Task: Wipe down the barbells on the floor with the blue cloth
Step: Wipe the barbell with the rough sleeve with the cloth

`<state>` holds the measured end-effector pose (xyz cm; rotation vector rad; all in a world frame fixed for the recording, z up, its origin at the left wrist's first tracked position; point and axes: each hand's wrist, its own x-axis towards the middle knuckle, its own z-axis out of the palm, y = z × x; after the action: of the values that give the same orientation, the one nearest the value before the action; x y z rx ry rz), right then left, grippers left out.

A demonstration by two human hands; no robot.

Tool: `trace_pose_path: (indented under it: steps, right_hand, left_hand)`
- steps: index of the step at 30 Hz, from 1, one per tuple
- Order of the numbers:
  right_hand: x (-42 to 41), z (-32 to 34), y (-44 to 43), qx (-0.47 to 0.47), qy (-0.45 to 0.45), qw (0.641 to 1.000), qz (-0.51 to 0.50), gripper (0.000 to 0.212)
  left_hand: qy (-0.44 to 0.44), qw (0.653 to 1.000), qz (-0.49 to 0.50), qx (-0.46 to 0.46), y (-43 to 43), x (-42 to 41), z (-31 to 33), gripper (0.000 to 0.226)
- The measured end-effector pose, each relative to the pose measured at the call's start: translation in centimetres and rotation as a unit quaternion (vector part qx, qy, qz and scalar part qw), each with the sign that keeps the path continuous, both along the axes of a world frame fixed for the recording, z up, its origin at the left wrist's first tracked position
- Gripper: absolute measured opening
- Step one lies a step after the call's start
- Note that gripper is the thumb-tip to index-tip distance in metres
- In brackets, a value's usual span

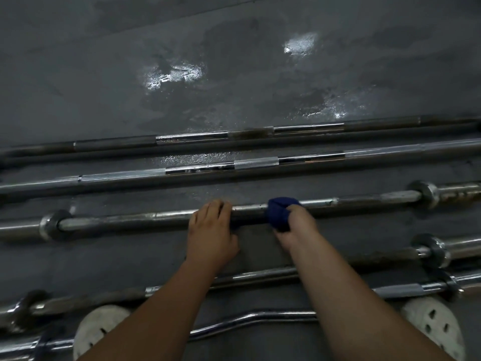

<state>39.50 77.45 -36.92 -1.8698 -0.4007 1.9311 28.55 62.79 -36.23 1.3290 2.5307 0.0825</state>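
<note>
A dark grey floor fills the view, with wet, shiny patches toward its far edge. Long bars lie on it side by side, running left to right. The farthest barbell is dull with a bright stretch near its middle, and the second barbell just nearer is shinier, with pale knurled bands. The third barbell, near the middle of the floor as seen, has a collar toward each end and a scuffed, darker shaft. Nearer the person lies a fourth barbell, partly hidden by both forearms, and closest of all a curved bar. Two white perforated shoes show at the bottom edge, one at each side. The left hand lies on the third barbell's shaft, its grip closed over the bar with the fingers curled across the top and the thumb on the near side. Just to its right, the right hand has its grip closed on the blue cloth, which is bunched and wrapped round the same shaft, touching it.
</note>
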Motion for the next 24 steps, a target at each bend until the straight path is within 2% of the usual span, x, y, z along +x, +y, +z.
trace_pose_path:
  steps: [2, 3, 5, 7, 9, 10, 12, 14, 15, 16, 18, 19, 21, 23, 24]
  right_hand:
    - [2.5, 0.3, 1.6, 0.027, -0.113, 0.993, -0.023, 0.028]
    - [3.8, 0.5, 2.2, 0.045, -0.186, 0.981, -0.026, 0.039]
    - [5.2, 1.0, 2.3, 0.136, -0.286, 0.948, 0.031, 0.047]
    - [5.1, 1.7, 0.5, 0.270, -0.360, 0.876, 0.171, 0.044]
    - [4.1, 0.9, -2.8, 0.374, -0.385, 0.761, 0.365, 0.047]
    - [3.6, 0.4, -4.6, 0.402, -0.353, 0.715, 0.450, 0.052]
    - [3.1, -0.2, -6.8, 0.427, -0.269, 0.668, 0.546, 0.058]
    - [3.7, -0.3, -6.1, 0.445, -0.240, 0.650, 0.567, 0.058]
    - [4.4, -0.4, -5.2, 0.450, -0.261, 0.643, 0.561, 0.057]
    - [5.3, -0.3, -4.3, 0.441, -0.297, 0.651, 0.541, 0.056]
    - [6.9, 0.1, -3.6, 0.389, -0.367, 0.700, 0.473, 0.055]
    - [6.7, 0.4, -4.0, 0.369, -0.379, 0.712, 0.461, 0.055]
    - [4.6, 1.0, -5.8, 0.378, -0.313, 0.717, 0.495, 0.058]
    - [2.2, 0.4, -8.0, 0.388, -0.205, 0.688, 0.578, 0.064]
    - [1.8, 0.1, -8.5, 0.381, -0.179, 0.674, 0.607, 0.066]
  left_hand:
    - [-0.009, 1.000, -0.002, -0.015, -0.2, 0.1, 0.2, 0.068]
    - [-0.015, 1.000, 0.001, -0.017, -0.3, 0.2, 0.3, 0.067]
    - [-0.026, 1.000, 0.008, -0.013, -0.6, 0.6, 0.4, 0.065]
    - [-0.034, 0.999, 0.008, -0.004, -1.0, 1.1, 0.6, 0.065]
    - [-0.041, 0.999, -0.005, -0.011, -1.7, 1.8, 0.5, 0.071]
    - [-0.041, 0.999, -0.017, -0.022, -2.1, 2.2, 0.4, 0.076]
    - [-0.045, 0.997, -0.037, -0.043, -2.8, 2.6, 0.4, 0.084]
    - [-0.057, 0.995, -0.055, -0.056, -3.3, 2.7, 0.5, 0.088]
    - [-0.064, 0.994, -0.065, -0.067, -3.5, 2.7, 0.6, 0.090]
    - [-0.067, 0.992, -0.073, -0.078, -3.6, 2.7, 0.7, 0.092]
    - [-0.065, 0.991, -0.081, -0.089, -3.8, 2.6, 0.9, 0.093]
    - [-0.062, 0.991, -0.080, -0.088, -4.0, 2.7, 0.9, 0.093]
    - [-0.063, 0.991, -0.082, -0.087, -4.3, 2.9, 0.8, 0.095]
    - [-0.072, 0.990, -0.088, -0.086, -4.6, 3.0, 0.8, 0.095]
    - [-0.079, 0.989, -0.090, -0.086, -4.6, 3.0, 0.9, 0.095]
